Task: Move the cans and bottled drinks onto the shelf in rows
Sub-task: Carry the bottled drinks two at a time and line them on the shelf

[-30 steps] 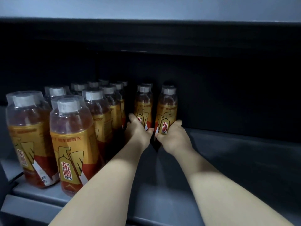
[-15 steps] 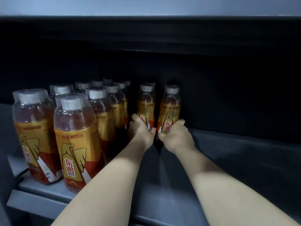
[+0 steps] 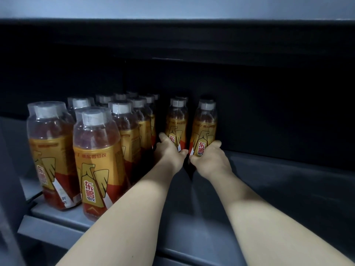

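As both stand upright, left hand (image 3: 170, 153) clasping left bottle (image 3: 176, 120), right hand (image 3: 210, 160) clasping right bottle (image 3: 204, 129)

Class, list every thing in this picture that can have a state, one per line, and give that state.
left-hand bottle, upright, capped.
right-hand bottle, upright, capped.
left hand, grips the left-hand bottle low down.
right hand, grips the right-hand bottle low down.
stocked bottles, upright, capped, in rows.
shelf, bottles on its left side.

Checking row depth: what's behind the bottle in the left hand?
Another bottle's cap shows behind the bottle the left hand grips; its body is covered, and anything farther back is too dark.
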Demonstrator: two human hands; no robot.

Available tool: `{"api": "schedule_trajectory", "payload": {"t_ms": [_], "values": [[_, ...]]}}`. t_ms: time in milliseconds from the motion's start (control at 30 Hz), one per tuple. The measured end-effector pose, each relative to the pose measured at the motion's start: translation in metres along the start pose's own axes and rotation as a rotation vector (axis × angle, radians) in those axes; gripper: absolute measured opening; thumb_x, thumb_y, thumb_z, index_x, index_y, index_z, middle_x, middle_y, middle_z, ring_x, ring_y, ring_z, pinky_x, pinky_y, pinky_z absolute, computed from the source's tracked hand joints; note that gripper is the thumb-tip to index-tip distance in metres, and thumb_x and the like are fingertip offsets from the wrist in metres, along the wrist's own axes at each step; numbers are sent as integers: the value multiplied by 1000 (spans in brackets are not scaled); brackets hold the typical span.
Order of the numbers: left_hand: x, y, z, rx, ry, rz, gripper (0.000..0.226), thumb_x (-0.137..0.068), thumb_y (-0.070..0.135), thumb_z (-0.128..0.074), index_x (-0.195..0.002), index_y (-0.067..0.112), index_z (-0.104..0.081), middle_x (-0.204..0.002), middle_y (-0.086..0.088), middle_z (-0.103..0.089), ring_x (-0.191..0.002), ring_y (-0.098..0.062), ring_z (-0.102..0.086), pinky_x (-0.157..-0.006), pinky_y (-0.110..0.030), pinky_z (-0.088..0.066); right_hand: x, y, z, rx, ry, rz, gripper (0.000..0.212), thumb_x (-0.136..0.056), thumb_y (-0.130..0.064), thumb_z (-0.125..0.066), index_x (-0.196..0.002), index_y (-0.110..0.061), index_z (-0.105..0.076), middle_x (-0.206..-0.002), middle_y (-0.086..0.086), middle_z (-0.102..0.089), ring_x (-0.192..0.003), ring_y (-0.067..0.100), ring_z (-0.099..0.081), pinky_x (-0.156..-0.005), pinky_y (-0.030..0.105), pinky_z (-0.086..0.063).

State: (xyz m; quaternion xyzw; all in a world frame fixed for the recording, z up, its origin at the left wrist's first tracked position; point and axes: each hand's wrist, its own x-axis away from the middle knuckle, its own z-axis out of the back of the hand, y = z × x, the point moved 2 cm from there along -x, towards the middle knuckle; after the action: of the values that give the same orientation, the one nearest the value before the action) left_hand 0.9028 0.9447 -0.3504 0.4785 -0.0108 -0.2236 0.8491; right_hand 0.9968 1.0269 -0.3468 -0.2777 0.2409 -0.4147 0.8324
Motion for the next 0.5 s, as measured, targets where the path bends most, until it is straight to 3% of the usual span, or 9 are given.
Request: {"api": "schedule_trajectory", "payload": {"t_ms": [133, 233, 300, 367, 500], "values": [[7, 3, 8, 29, -18, -6, 94, -88, 35, -72, -154, 7, -10, -143, -17, -44, -124, -33, -53, -99, -42, -51, 1, -2, 2, -28, -20, -13, 54, -90, -39, -70, -116, -13, -31, -103, 4, -58, -82, 21, -57, -62, 32, -44], [20, 4, 10, -24, -33, -54, 85, -91, 37, -68, -149, 4, -16, -139, -18, -46, -123, -33, -53, -98, -46, -51, 4, 2, 5, -18, -46, -21, 59, -88, -44, -71, -118, -13, -31, -114, 8, -59, -102, 27, -59, -82, 39, -52], [29, 2, 10, -98, -63, -73, 88, -93, 38, -64, -153, 2, -10, -147, -22, -37, -130, -36, -47, -103, -47, -47, 9, 6, 8, 1, -55, -17, 68, -86, -50, -70, -126, -11, -32, -125, 12, -57, -116, 32, -56, -95, 45, -50], [36, 1, 12, -163, -86, -100, 89, -94, 40, -62, -154, 2, -9, -154, -24, -27, -137, -39, -39, -108, -49, -42, 16, 12, 11, 31, -68, 3, 67, -88, -53, -66, -129, -10, -33, -130, 12, -56, -119, 33, -55, -99, 48, -48], [49, 2, 21, -222, -122, -187, 76, -93, 43, -62, -149, 9, -23, -151, -20, -33, -133, -38, -43, -107, -49, -43, 32, 20, 20, 91, -62, 40, 61, -93, -53, -59, -132, -12, -37, -133, 13, -55, -122, 34, -53, -102, 49, -45]]}}
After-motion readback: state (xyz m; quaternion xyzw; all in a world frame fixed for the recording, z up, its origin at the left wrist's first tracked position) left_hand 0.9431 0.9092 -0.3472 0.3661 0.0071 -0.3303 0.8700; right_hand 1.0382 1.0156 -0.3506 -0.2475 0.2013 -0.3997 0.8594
